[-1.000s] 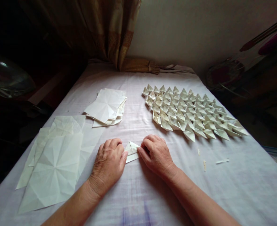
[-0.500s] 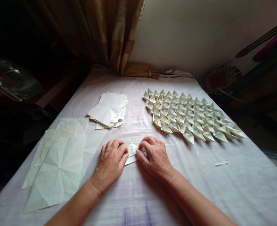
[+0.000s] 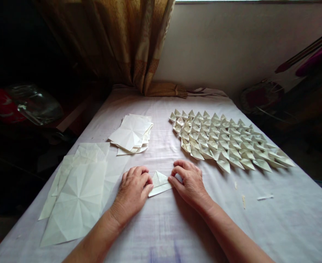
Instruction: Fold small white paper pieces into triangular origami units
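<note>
Between my hands a small piece of folded white paper (image 3: pixel 159 182) rests on the cloth, with a triangular peak and a folded band along its lower edge. My left hand (image 3: pixel 135 186) has its fingers curled, thumb and fingertips pinching the paper's left end. My right hand (image 3: pixel 187 179) pinches the right end between thumb and index finger. Beyond my right hand, rows of folded paper boats (image 3: pixel 221 138) stand packed together. Left of my left hand lie large creased paper sheets (image 3: pixel 77 199), overlapping one another.
A stack of smaller creased sheets (image 3: pixel 132 131) lies farther back on the pale bedcloth (image 3: pixel 161 233). Small paper scraps (image 3: pixel 265 197) are at the right. A gold curtain (image 3: pixel 139 47) hangs at the far end before a wall. A clear plastic container (image 3: pixel 39 106) is at the dark left side.
My right hand has shifted right along the folded paper, so more of its band shows. The camera view has tilted up slightly and moved left.
</note>
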Demonstrator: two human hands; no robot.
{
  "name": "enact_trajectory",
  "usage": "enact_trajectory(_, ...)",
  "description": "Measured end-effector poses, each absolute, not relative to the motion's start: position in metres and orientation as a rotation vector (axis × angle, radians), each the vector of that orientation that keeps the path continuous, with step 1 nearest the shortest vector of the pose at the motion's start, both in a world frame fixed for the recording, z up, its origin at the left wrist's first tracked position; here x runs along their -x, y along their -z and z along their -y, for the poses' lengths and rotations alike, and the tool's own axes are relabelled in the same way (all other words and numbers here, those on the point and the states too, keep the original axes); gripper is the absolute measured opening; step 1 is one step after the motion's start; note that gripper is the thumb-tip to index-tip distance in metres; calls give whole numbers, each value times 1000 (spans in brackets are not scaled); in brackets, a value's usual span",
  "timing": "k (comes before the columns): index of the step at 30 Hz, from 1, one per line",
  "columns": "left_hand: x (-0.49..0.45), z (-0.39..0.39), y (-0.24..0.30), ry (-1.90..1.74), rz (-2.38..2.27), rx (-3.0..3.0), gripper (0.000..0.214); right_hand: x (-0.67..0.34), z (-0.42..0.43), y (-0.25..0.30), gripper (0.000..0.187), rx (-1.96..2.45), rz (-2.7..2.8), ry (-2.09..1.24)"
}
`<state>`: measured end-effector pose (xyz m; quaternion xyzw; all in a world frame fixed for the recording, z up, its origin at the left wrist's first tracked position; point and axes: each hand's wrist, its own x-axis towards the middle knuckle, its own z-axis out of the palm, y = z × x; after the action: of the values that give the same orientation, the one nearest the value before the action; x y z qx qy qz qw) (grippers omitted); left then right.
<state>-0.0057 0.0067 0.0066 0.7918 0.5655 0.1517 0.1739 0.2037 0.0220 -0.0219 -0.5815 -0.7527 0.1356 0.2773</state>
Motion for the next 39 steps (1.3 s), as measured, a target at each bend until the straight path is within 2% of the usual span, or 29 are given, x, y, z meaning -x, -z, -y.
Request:
enact_trajectory(11, 12, -9, -13, -385, -1547, -2209, 12, -205, -21, 23, 4, 1515, 2046, -307)
enact_trajectory(16, 13, -9, -8, -427, -1547, -2274, 23, -204, -20, 20, 5, 1471, 2079, -270)
enact_trajectory(39, 13, -7, -7, -501, -1518, -2313, 23, -196, -15, 13, 9, 1617, 2094, -306)
